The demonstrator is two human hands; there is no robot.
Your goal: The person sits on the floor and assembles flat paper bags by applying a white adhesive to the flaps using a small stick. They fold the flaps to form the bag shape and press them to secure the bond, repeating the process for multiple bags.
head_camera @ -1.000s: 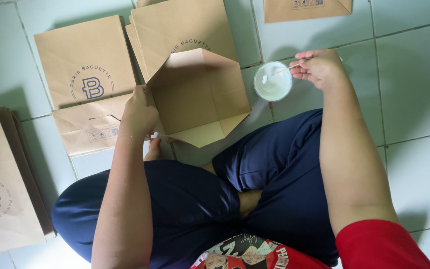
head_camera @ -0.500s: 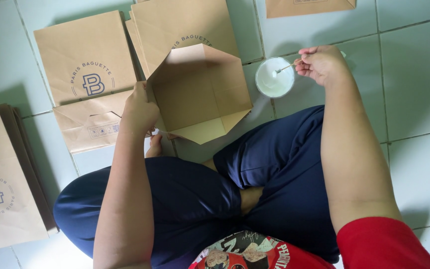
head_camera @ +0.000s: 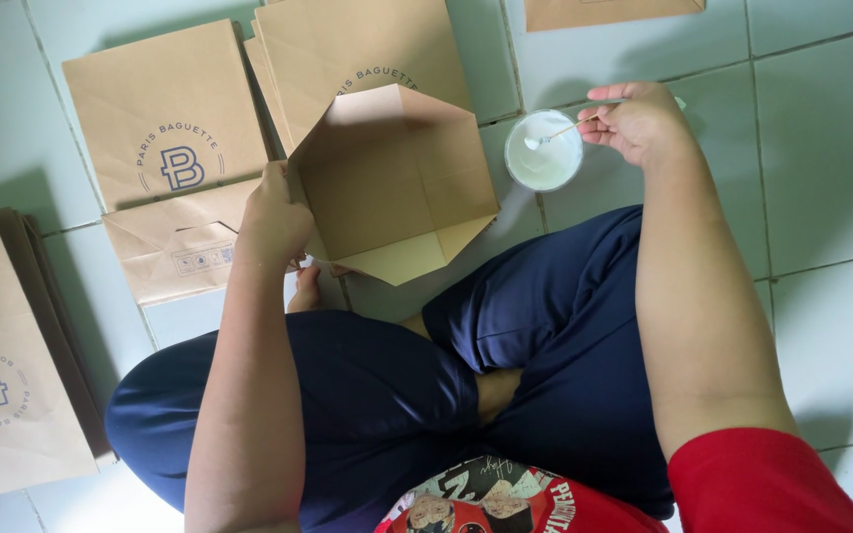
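Landmark: open bag (head_camera: 392, 183), brown paper, lying on the tiled floor (head_camera: 821, 178) ahead of the crossed legs (head_camera: 505, 365), bottom flaps spread, cavity facing up toward the camera.

Left hand (head_camera: 273, 217): closed on the left edge of the open bag, thumb and fingers pinching the paper there.

Right hand (head_camera: 634, 123): right of the bag, fingers pinched together on a thin stick (head_camera: 570, 128). Stick's long axis near level, tip pointing left into the cup.

Cup (head_camera: 543, 150): small, round, white contents; just right of the bag, close to its right flap, whether touching cannot be told. Stick tip resting in or on the white contents.

Key relation: bag's open flaps lie left of the stick tip, with the cup between; right hand nearer the cup, left hand nearer the bag. Short, unobstructed path leftward from cup rim to bag's right flap.

Flat bags (head_camera: 165, 118): left of and behind the open bag, overlapping, one tucked under its left edge.

Stack (head_camera: 12, 355): folded bags, far left of the open bag, well apart.

Open room: bare tiles right of the cup; another bag edge (head_camera: 609, 12) beyond it at the top border.
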